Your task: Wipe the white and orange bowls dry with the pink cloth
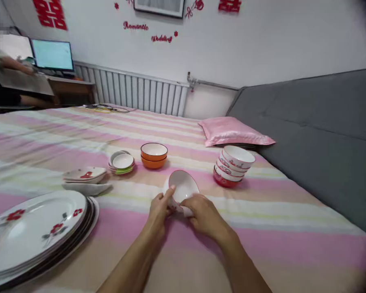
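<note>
Both my hands hold one white bowl (184,185) tipped on its side over the striped bedsheet (262,228), its inside facing away from me. My left hand (160,207) grips its near left edge with the thumb on the rim. My right hand (203,213) is closed round its lower right part. Beyond it stand a stack of orange bowls (153,156) and, to the right, a leaning stack of red-patterned white bowls (232,166).
Large flowered plates (33,232) are stacked at the near left, with small dishes (84,176) and saucers (122,162) behind them. A pink pillow (232,131) lies by the grey headboard (317,130). A person sits at a desk with monitors (51,55) at the far left.
</note>
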Tool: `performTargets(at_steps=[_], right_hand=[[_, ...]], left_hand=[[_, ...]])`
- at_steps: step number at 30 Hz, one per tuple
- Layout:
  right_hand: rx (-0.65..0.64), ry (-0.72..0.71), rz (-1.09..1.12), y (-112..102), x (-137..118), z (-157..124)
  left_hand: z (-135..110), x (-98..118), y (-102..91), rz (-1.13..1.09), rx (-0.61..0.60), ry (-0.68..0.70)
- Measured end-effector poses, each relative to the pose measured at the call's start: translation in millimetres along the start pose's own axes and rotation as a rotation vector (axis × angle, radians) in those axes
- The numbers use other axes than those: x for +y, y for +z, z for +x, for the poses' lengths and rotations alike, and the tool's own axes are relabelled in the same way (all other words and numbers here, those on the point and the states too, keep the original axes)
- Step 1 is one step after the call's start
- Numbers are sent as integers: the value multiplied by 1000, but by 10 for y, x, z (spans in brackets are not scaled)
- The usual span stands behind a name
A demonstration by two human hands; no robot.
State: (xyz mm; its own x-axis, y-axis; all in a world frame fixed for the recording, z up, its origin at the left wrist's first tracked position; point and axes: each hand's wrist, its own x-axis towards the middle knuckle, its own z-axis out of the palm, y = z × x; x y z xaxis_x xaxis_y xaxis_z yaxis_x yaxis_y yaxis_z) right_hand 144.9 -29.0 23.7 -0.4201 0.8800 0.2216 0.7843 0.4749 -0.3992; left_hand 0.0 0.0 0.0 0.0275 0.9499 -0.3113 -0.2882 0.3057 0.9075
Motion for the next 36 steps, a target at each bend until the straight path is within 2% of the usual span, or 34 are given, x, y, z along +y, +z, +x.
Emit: performTargets(at_steps=[4,9,13,17,21,28,36], right_hand=[[32,77,162,-6,34,32],[182,216,731,-3,64,47],[318,352,1142,-22,84,40],[345,523,1410,-34,111,41],[320,581,1482,-34,120,52],[234,494,1402,-18,55,39],[98,373,1142,72,-56,63]], left_hand=[[-43,51,12,-10,-27,122],[-82,97,6,116,-128,381],[-98,67,14,198,-200,404],[-86,30,25,215,-209,390],[-67,21,31,207,-226,387],[-74,48,34,191,-201,400],[54,-29,-6,186,-151,359]])
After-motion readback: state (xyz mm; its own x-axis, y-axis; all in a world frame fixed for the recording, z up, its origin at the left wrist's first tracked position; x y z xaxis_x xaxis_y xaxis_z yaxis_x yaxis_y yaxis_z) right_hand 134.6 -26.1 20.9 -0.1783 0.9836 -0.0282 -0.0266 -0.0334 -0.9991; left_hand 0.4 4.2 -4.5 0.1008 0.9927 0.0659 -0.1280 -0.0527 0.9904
